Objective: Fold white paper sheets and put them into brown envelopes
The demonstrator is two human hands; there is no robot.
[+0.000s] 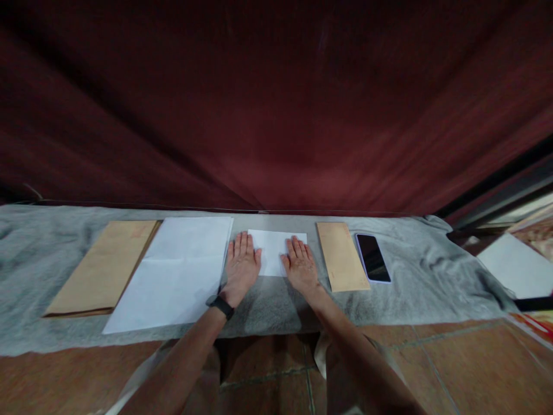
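Observation:
A small white sheet of paper point(271, 253), perhaps folded, lies on the grey cloth in front of me. My left hand point(242, 262) rests flat on its left end, fingers stretched out and thumb apart. Flat on the right end lies my right hand point(300, 264), its fingers also extended. Just left of my left hand is a stack of large white paper point(177, 271). To the right of my right hand sits a narrow brown envelope point(343, 256). Neither hand grips anything.
Large brown envelopes point(103, 268) lie at the far left, partly under the white stack. A phone point(374, 257) with a purple edge is beside the narrow envelope. The grey cloth point(427, 276) has wrinkles at the right. Behind it hangs a dark red curtain point(276, 115).

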